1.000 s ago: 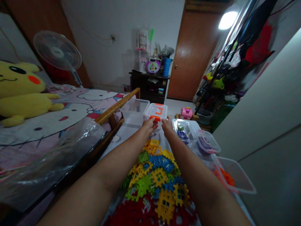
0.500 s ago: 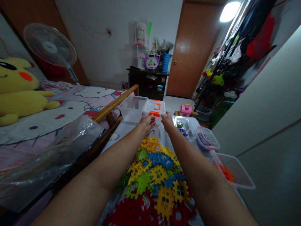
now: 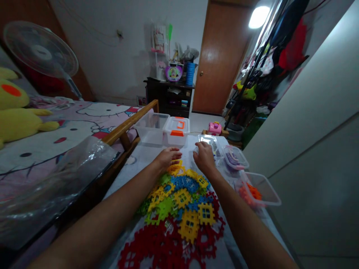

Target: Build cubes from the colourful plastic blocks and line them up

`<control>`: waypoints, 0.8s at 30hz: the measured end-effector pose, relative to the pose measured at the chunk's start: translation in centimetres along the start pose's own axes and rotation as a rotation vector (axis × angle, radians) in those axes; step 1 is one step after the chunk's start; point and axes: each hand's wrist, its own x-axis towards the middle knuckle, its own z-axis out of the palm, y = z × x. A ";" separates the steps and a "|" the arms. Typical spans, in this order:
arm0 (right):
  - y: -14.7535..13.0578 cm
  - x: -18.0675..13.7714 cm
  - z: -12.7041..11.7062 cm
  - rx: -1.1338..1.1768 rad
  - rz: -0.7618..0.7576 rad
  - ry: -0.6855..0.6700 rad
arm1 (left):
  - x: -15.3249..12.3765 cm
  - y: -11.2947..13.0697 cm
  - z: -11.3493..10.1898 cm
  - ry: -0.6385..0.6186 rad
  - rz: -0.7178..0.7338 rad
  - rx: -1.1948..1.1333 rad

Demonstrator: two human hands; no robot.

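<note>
A pile of flat interlocking plastic tiles (image 3: 182,201) in yellow, blue, green and red lies on the table in front of me. My left hand (image 3: 167,156) rests fingers flat on the far edge of the pile, holding nothing. My right hand (image 3: 204,157) hovers just right of it, fingers apart, beside a clear lidded container (image 3: 208,141). A white box with an orange handle and latch (image 3: 176,130) stands a little beyond both hands, untouched.
An open clear tub (image 3: 151,127) stands left of the white box. Right of my arm are a lidded container with purple pieces (image 3: 235,157) and a tub with orange pieces (image 3: 258,189). A bed with a wooden rail (image 3: 126,125) runs along the left. A grey wall (image 3: 314,142) is on the right.
Both hands have let go of the white box and drawn back toward me, down onto the far edge of the tile pile. The view has shifted left and down.
</note>
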 end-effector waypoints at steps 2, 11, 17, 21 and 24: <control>1.0 -1.4 -1.3 -0.238 0.031 -0.030 | -1.7 -0.8 0.2 -0.076 -0.004 0.061; 3.4 -2.2 -1.3 -0.469 -0.007 -0.096 | -4.8 -2.3 1.9 -0.192 -0.019 0.135; 2.7 -3.4 -2.0 -0.428 -0.116 -0.130 | -5.1 -2.4 2.9 -0.143 -0.038 0.113; 2.4 -4.1 -2.3 -0.402 -0.146 -0.099 | -4.0 -2.5 4.1 -0.107 -0.073 0.071; 2.5 -3.8 -2.7 -0.355 -0.119 -0.012 | -2.4 -2.4 5.8 -0.070 -0.081 0.077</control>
